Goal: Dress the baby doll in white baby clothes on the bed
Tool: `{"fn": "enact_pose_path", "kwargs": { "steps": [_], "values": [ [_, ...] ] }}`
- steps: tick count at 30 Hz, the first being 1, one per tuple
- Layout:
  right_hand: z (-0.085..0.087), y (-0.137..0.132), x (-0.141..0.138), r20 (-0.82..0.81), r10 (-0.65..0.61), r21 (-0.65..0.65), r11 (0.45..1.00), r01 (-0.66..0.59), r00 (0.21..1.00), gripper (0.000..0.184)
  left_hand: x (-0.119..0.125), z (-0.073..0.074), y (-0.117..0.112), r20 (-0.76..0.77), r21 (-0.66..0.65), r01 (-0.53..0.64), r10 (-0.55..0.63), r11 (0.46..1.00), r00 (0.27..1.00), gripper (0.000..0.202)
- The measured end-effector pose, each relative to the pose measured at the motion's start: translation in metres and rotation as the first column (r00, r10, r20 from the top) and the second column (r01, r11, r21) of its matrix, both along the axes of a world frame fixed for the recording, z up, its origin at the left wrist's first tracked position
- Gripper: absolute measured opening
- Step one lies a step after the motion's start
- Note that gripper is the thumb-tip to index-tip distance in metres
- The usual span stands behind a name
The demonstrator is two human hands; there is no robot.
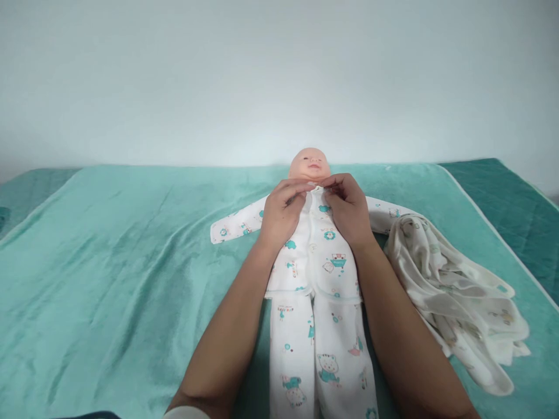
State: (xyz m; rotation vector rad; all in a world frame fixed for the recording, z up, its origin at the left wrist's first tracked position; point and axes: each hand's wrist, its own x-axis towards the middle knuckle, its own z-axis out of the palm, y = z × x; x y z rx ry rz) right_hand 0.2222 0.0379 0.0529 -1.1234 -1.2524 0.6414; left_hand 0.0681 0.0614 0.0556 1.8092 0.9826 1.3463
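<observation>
A baby doll (311, 163) lies on its back on a teal blanket (122, 262), head away from me. It wears a white printed top (318, 250) and matching white trousers (321, 361). My left hand (282, 212) and my right hand (347, 209) rest on the doll's chest. Both pinch the top's collar edges together just under the chin. The fingertips meet at the neckline, and what lies between them is hidden.
A crumpled cream printed cloth (454, 291) lies to the right of the doll, touching its sleeve. A darker green quilted cover (510, 209) shows at the right edge. A plain pale wall (279, 75) stands behind the bed.
</observation>
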Motion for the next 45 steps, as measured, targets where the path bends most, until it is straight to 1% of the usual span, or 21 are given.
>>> {"fn": "enact_pose_path", "kwargs": {
  "steps": [6,13,19,21,25,28,31,34,38,42,45],
  "values": [
    [0.001,0.0,0.0,-0.037,-0.014,-0.001,1.0,0.014,0.999,0.021,0.0,0.001,0.0,-0.01,0.001,0.003,-0.003,1.0,1.0,0.036],
    [0.0,0.001,0.0,-0.048,-0.016,0.017,1.0,0.017,0.999,0.021,0.0,-0.001,0.0,0.009,0.019,-0.009,0.009,1.0,1.0,0.029],
    [-0.001,0.002,0.001,-0.025,-0.056,0.009,0.998,0.056,0.998,0.02,-0.001,0.002,-0.001,-0.004,-0.021,-0.028,0.028,0.999,1.0,0.025],
    [0.0,0.001,0.001,-0.003,-0.049,0.016,0.999,0.049,0.999,0.021,-0.001,0.002,-0.002,-0.004,-0.023,-0.025,0.025,0.999,1.0,0.024],
    [0.005,-0.011,0.0,0.059,-0.01,-0.009,1.0,0.011,0.998,0.02,-0.005,0.001,-0.009,0.007,0.001,-0.004,0.004,1.0,1.0,0.021],
    [0.006,-0.027,-0.003,0.11,0.005,-0.018,1.0,-0.003,0.994,0.022,-0.01,-0.001,-0.021,-0.041,0.023,0.017,-0.016,1.0,0.999,0.02],
    [0.003,-0.044,-0.005,0.113,0.033,0.014,0.999,-0.035,0.993,0.026,-0.015,-0.003,-0.035,-0.116,0.048,0.028,-0.023,0.998,0.993,0.02],
    [-0.004,-0.06,-0.005,0.13,0.03,0.047,0.998,-0.036,0.991,0.022,-0.019,-0.006,-0.044,-0.174,0.07,0.041,-0.028,0.997,0.984,0.023],
    [-0.009,-0.073,-0.004,0.209,0.024,0.084,0.996,-0.042,0.978,0.017,-0.021,-0.008,-0.044,-0.2,0.078,0.057,-0.04,0.995,0.979,0.025],
    [-0.007,-0.074,-0.004,0.272,0.019,0.123,0.991,-0.054,0.962,0.021,-0.022,-0.009,-0.042,-0.178,0.069,0.067,-0.054,0.995,0.983,0.025],
    [-0.004,-0.073,-0.005,0.288,0.011,0.108,0.993,-0.044,0.957,0.023,-0.023,-0.01,-0.043,-0.173,0.064,0.074,-0.062,0.995,0.983,0.024]
  ]
}}
